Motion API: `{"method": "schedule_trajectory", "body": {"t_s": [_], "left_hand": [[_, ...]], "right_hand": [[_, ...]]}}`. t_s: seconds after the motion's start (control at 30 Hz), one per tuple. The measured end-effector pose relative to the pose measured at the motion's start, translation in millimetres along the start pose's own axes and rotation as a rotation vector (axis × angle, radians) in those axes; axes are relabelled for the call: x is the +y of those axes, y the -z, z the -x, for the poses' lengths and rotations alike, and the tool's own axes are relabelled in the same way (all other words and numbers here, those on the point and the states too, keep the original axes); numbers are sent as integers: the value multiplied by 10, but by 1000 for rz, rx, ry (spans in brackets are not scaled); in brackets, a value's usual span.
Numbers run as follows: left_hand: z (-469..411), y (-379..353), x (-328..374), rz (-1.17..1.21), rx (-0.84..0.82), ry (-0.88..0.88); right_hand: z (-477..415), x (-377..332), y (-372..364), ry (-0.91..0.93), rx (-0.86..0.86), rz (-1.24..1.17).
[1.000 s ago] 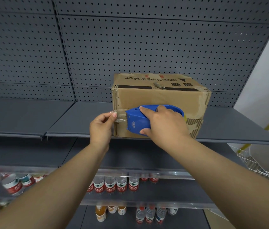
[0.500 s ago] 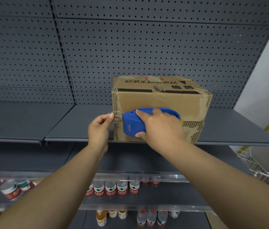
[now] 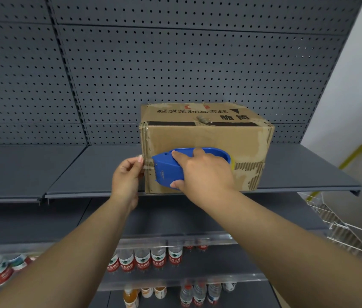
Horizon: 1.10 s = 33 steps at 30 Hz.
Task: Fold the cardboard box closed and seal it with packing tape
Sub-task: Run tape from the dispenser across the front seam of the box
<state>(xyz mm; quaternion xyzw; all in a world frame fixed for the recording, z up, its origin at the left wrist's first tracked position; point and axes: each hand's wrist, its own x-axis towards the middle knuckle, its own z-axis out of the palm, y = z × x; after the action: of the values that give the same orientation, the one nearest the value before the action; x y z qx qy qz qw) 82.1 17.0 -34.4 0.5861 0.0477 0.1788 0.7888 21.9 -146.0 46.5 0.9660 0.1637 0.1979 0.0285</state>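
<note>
A worn brown cardboard box (image 3: 209, 136) with its flaps closed and black printed characters on top stands on the grey shelf (image 3: 298, 172). My right hand (image 3: 204, 172) grips a blue tape dispenser (image 3: 171, 167) held against the box's front face near its left corner. My left hand (image 3: 127, 174) pinches the free end of the clear tape (image 3: 147, 166) at the box's front left edge. The strip runs short and taut from my fingers to the dispenser's mouth.
A grey pegboard wall (image 3: 175, 63) backs the shelf. Lower shelves hold several water bottles (image 3: 144, 258) and orange drink bottles (image 3: 130, 296). A white wire basket (image 3: 340, 227) hangs at the right, beside a white wall.
Both hands and the dispenser have shifted a little left along the box front, so the tape end now sits at the box's left corner. The camera view has risen slightly.
</note>
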Motion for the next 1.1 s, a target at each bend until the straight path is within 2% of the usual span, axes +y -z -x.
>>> {"method": "schedule_trajectory", "body": {"t_s": [0.3, 0.5, 0.6, 0.77, 0.87, 0.97, 1.1], "left_hand": [[-21, -146, -74, -10, 119, -20], [126, -249, -76, -260, 216, -196], [162, -240, -82, -415, 194, -262], [73, -304, -170, -485, 66, -214], [-25, -289, -133, -475, -9, -151], [-95, -224, -82, -448, -52, -189], [-77, -292, -101, -419, -13, -197]], "right_hand": [[-10, 32, 11, -16, -7, -11], [-8, 27, 7, -14, -28, 23], [-5, 28, 27, -9, -60, 49], [57, 50, 44, -15, -104, 137], [65, 3, 48, 8, -105, 160], [32, -70, 41, 22, -100, 166], [-6, -89, -7, 32, -95, 196]]}}
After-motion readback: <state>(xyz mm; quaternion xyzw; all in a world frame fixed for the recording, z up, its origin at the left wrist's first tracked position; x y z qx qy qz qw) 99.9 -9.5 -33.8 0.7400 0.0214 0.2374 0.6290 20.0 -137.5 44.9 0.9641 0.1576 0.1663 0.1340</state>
